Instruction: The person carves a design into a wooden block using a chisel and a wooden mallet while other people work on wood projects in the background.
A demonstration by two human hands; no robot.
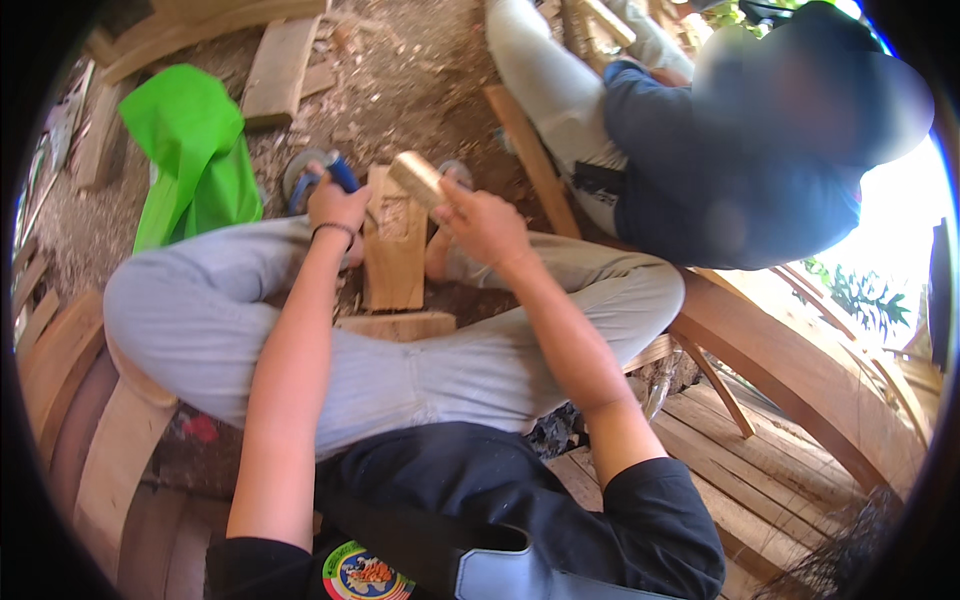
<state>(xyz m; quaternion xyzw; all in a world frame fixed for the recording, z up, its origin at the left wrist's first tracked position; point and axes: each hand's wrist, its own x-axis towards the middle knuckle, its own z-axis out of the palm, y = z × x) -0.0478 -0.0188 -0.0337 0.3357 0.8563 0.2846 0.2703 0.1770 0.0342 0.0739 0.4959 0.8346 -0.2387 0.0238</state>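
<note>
My left hand (338, 207), with a dark bracelet at the wrist, is closed round the blue handle of a chisel (344, 173). The chisel's blade points down toward a light wooden workpiece (394, 277) standing between my legs. A rough recess with chips is cut into the workpiece's upper face. In my right hand (487, 228) is a pale rectangular wooden block (416, 180), gripped at its near end and raised just above the workpiece's far right side. My fingers hide part of the chisel and of the block.
A co-worker in a dark top (730, 160) sits close at the right, beside a leaning plank (533, 160). Green cloth (195, 150) lies at the left. Curved wooden parts (780, 360) flank me, and another board (278, 70) rests on the chip-strewn ground.
</note>
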